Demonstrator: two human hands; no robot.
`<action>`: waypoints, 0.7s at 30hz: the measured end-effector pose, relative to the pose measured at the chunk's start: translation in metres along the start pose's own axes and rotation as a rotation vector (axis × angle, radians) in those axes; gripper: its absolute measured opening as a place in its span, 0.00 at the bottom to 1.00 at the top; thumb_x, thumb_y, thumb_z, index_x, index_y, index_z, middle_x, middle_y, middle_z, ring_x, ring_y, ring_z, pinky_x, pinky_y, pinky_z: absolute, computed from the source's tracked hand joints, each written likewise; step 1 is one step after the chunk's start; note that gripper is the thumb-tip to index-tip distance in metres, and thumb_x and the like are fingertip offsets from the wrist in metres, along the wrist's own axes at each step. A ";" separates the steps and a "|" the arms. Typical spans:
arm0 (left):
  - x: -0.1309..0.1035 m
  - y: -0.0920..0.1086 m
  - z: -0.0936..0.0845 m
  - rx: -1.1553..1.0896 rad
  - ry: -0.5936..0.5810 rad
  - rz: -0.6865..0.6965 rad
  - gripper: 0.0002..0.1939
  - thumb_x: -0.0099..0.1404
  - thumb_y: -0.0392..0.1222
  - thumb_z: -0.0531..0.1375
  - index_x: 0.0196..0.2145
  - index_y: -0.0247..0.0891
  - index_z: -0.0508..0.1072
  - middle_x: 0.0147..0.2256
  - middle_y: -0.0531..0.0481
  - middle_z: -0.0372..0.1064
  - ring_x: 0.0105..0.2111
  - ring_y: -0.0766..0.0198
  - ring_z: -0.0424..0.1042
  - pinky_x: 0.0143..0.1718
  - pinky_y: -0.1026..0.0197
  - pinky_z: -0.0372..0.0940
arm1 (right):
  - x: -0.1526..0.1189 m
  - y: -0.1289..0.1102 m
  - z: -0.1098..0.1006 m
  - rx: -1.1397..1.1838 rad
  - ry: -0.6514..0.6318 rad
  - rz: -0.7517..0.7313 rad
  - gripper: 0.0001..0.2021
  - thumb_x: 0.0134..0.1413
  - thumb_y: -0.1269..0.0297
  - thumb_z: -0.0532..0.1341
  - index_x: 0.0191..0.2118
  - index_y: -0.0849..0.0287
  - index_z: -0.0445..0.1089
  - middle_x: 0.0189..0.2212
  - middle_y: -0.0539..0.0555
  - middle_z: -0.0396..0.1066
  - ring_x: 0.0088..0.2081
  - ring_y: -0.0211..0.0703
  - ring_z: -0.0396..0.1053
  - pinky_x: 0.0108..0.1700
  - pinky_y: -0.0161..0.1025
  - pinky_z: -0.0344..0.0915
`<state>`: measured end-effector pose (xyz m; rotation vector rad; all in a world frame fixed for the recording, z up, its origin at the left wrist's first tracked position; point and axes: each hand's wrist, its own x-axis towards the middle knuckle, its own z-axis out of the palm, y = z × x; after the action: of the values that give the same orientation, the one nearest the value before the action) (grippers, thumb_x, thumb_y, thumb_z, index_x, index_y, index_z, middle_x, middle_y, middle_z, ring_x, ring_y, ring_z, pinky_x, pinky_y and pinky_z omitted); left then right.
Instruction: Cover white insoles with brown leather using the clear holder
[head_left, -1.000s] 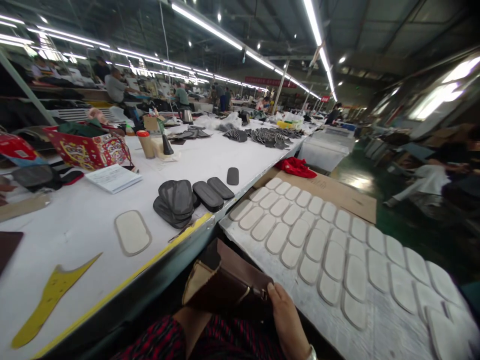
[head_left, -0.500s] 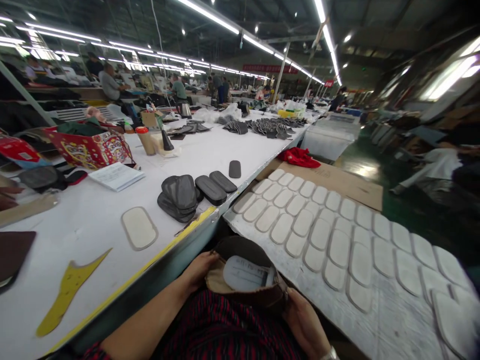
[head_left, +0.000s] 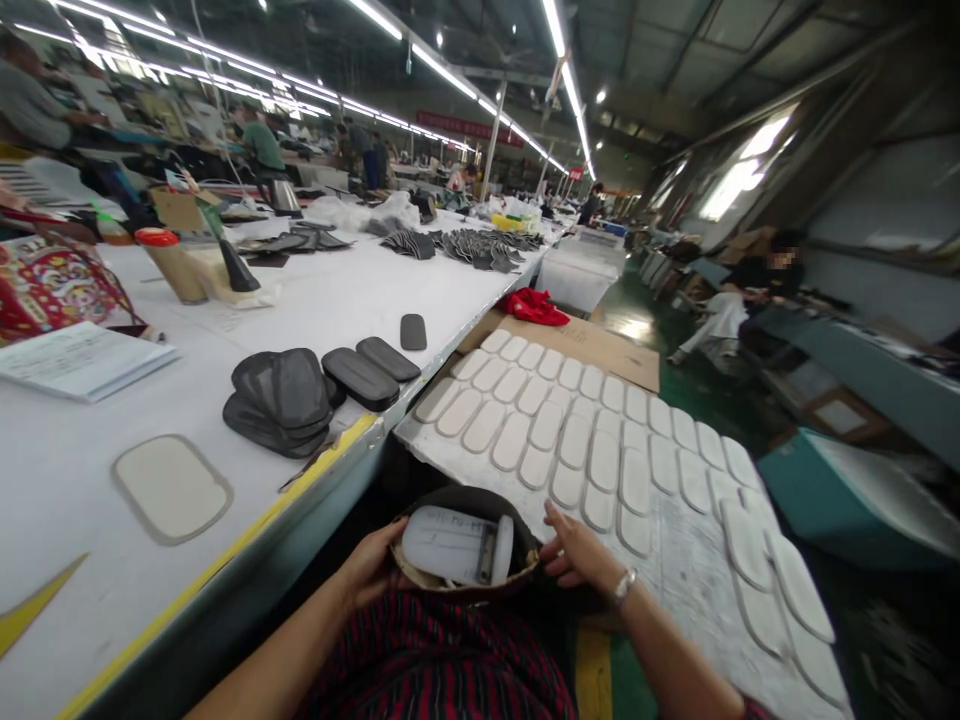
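A dark brown, hollow piece like a boot upper (head_left: 469, 498) sits at my lap, its opening facing up. Inside it is a white plastic block like a shoe last (head_left: 442, 545), with handwritten marks and a dark slot near its right end. My left hand (head_left: 373, 568) is closed on the left edge of the upper. At the other end, my right hand (head_left: 581, 552) has its fingers apart, close beside the rim; whether a fingertip touches it I cannot tell. The underside is hidden.
Rows of pale rounded pads (head_left: 510, 440) cover the board at right. Dark pads (head_left: 281, 400) are stacked on the white table (head_left: 255, 500), beside one pale pad (head_left: 172, 488). A red cloth (head_left: 534, 307) lies farther off. A person (head_left: 765, 275) sits at far right.
My view has swung right. My right hand has let go of the upper's right side and spread its fingers. The white block shows more, with its rounded right end in sight.
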<state>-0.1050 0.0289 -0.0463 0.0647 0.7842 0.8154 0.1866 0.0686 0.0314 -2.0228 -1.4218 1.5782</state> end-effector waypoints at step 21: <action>-0.006 0.009 0.006 0.430 0.046 0.249 0.26 0.56 0.42 0.59 0.51 0.36 0.59 0.42 0.42 0.69 0.42 0.55 0.69 0.42 0.56 0.63 | -0.018 -0.069 0.021 -0.368 -0.257 0.204 0.06 0.51 0.65 0.53 0.30 0.62 0.60 0.10 0.48 0.61 0.15 0.44 0.68 0.14 0.36 0.66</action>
<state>-0.1095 0.0326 -0.0355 0.5371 0.9979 0.8728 0.1316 0.0822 0.0799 -2.2968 -1.7579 1.8278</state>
